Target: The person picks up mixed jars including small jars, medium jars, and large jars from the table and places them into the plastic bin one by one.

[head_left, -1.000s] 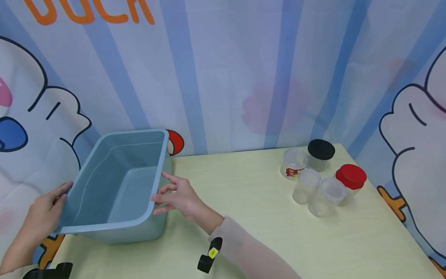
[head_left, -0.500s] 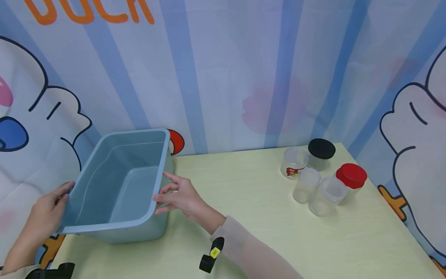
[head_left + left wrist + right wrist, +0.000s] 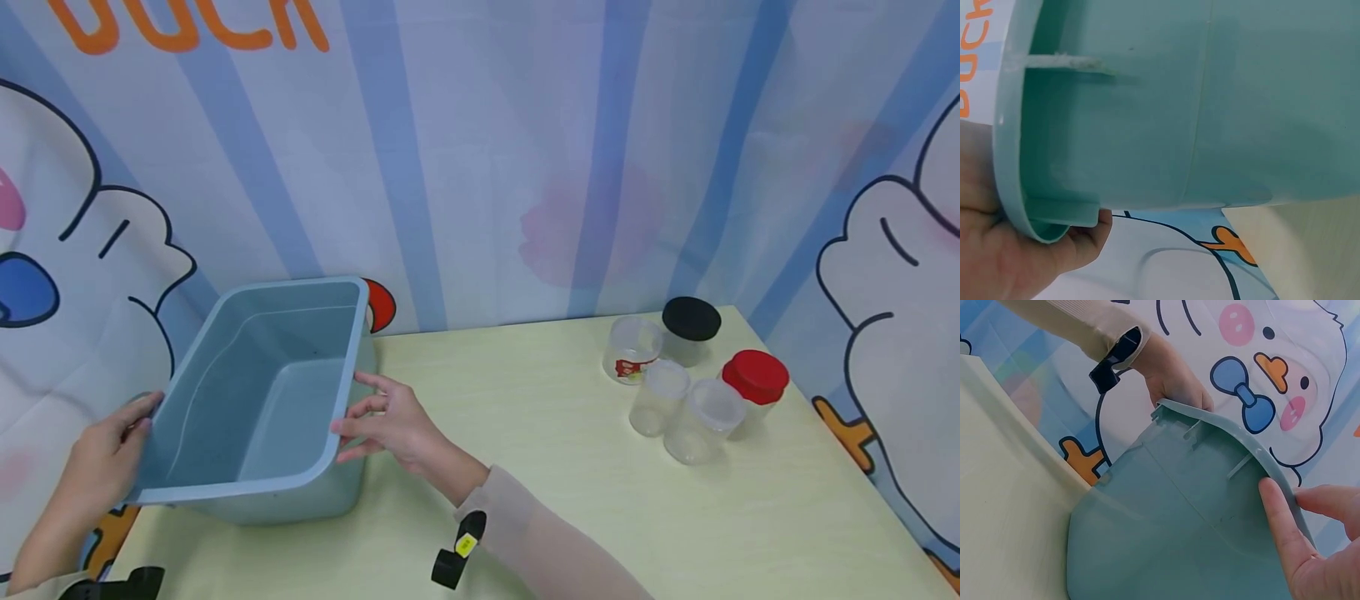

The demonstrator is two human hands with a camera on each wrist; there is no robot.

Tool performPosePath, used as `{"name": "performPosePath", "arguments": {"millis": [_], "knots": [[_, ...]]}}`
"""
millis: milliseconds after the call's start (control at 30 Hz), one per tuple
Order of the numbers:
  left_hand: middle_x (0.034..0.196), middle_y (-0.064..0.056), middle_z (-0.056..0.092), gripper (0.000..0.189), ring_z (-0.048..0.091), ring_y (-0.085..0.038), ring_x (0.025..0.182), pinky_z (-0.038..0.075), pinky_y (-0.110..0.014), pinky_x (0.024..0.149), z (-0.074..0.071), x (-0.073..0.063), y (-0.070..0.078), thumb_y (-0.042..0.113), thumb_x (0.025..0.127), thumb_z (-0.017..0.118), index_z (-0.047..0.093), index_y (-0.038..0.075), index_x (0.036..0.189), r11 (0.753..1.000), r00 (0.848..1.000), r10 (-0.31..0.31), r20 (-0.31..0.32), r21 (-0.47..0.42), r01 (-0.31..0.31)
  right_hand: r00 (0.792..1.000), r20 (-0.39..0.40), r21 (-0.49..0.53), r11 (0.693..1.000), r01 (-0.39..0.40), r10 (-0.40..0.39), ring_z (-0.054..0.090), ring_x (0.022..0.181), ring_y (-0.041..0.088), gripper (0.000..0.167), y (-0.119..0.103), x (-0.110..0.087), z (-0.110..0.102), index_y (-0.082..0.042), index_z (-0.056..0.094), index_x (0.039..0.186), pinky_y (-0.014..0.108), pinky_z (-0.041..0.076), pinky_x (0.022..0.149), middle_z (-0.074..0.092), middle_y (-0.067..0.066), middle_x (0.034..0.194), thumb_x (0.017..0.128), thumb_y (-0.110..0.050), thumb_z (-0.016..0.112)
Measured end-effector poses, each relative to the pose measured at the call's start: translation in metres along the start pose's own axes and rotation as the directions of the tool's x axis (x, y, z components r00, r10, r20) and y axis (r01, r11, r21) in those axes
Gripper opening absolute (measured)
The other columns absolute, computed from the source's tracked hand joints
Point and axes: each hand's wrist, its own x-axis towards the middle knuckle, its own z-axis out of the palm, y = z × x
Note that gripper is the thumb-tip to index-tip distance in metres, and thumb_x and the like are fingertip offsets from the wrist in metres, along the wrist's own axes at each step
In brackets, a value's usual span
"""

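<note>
A grey-blue plastic tub (image 3: pixel 300 375) stands at the left of the table, open side up. My left hand (image 3: pixel 101 458) grips its left rim near the front corner. In the left wrist view, that hand (image 3: pixel 1029 250) wraps the rim (image 3: pixel 1009 150), with fingertips showing past its edge. On the opposite side my right hand (image 3: pixel 393 425) pinches the right rim. The right wrist view shows one finger (image 3: pixel 1279 519) against the outer wall below the rim and another digit at the rim's other side. Nothing lies inside the tub where its floor shows.
At the table's right stand clear jars: one with a black lid (image 3: pixel 691 320), one with a red lid (image 3: pixel 756 377), one with a red label (image 3: pixel 632 350), and two plain ones (image 3: pixel 660 396). A cartoon-printed cloth (image 3: pixel 480 167) hangs behind the pale table (image 3: pixel 540 500).
The tub and both hands have shifted very slightly to the right. Both hands keep their hold on the rim, and the jars stay in place.
</note>
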Motion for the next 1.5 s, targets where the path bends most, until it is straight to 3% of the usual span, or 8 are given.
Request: {"name": "performPosePath", "arguments": {"millis": [567,800,1500], "knots": [[0.142,-0.045,0.031,0.044,0.038,-0.066,0.121,0.039,-0.072,0.086,0.002,-0.001,0.007,0.004,0.108,0.026,0.026,-0.017,0.147,1.0,1.0,-0.021,0.0,-0.006,0.021,1.0,0.006,-0.015,1.0,-0.002,0.002,0.072,0.068,0.025,0.066,-0.002,-0.003,-0.005,-0.002,0.045,0.146,0.042,0.059,0.065,0.066,0.015,0.09,0.086,0.01,0.07],[0.141,-0.046,0.031,0.044,0.038,-0.067,0.119,0.04,-0.072,0.084,0.0,-0.003,0.008,0.005,0.108,0.026,0.027,-0.017,0.147,1.0,1.0,0.005,0.017,-0.027,-0.004,1.0,0.008,-0.015,1.0,0.001,-0.001,0.072,0.069,0.027,0.065,-0.004,-0.006,-0.008,-0.003,0.047,0.145,0.042,0.059,0.065,0.066,0.014,0.088,0.086,0.011,0.07],[0.134,-0.047,0.04,0.043,0.047,-0.062,0.112,0.043,-0.071,0.082,0.009,-0.006,0.014,0.003,0.107,0.029,0.033,-0.015,0.146,1.0,1.0,0.015,-0.026,-0.001,-0.015,1.0,0.013,-0.001,1.0,0.001,-0.001,0.069,0.064,0.022,0.064,-0.009,-0.01,-0.015,-0.002,0.047,0.145,0.044,0.059,0.066,0.065,0.017,0.091,0.087,0.013,0.068]]}}
